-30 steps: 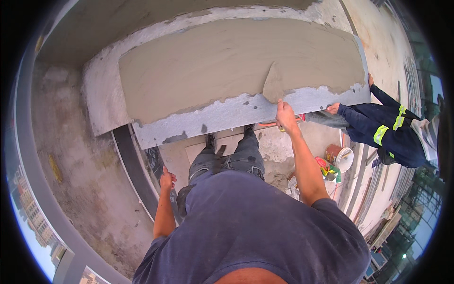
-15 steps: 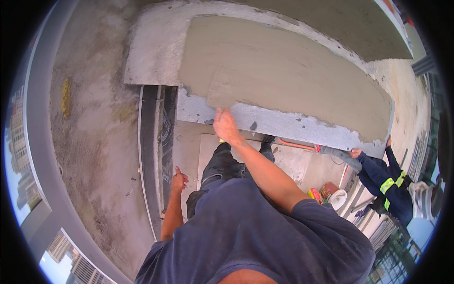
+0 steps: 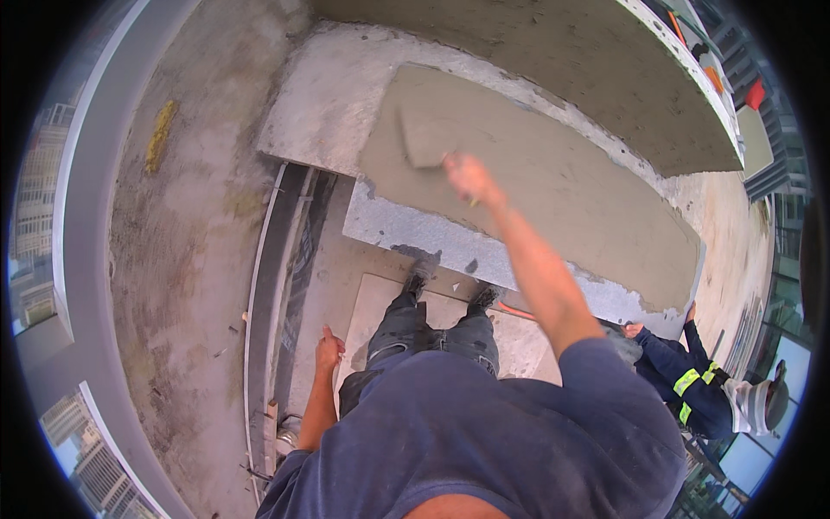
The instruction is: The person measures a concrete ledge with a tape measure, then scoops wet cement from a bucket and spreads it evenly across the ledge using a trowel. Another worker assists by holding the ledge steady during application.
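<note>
My right hand is closed round the handle of a trowel, slightly blurred. The flat trowel blade, coated in mortar, lies against or just over the wet grey mortar near its left end. That mortar covers most of a long grey stone slab, with a bare strip along the near edge. My left hand hangs low on the left, away from the slab, its fingers partly spread and nothing in them.
A co-worker in a dark sleeve with reflective bands has both hands at the slab's right end. Left of my legs runs a channel-like ledge. A yellow patch marks the concrete surface. Another mortar-covered panel stands beyond the slab.
My right hand has moved the trowel from the slab's near edge up and away across the mortar. The left hand stays low. My view has shifted.
</note>
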The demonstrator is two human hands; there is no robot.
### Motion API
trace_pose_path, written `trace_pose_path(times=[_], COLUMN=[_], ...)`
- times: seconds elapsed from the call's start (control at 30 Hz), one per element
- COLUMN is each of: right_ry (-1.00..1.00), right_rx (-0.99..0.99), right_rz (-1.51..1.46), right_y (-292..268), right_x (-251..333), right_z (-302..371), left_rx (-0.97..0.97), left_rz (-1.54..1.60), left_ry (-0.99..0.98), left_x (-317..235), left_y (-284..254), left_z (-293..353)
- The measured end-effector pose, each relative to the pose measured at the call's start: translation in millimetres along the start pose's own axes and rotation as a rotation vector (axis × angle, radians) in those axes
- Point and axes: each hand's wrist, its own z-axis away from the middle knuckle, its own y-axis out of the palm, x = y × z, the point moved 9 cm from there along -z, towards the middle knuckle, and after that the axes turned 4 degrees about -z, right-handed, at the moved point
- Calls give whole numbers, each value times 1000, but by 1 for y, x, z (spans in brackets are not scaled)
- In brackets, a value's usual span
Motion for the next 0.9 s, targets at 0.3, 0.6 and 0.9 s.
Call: trace_pose_path(times=[0.3, 0.6, 0.9], right_ry=[-111, -293, 85], right_rx=[355, 286, -269], right_rz=[157, 355, 125], right_y=[88, 159, 44], right_x=[32, 26, -78], right_z=[11, 125, 174], left_rx=[-15, -33, 176], left_rz=[83, 119, -188], left_ry=[-92, 9, 87], left_x=[52, 22, -71], left_y=[-2, -6, 25], left_z=[11, -13, -34])
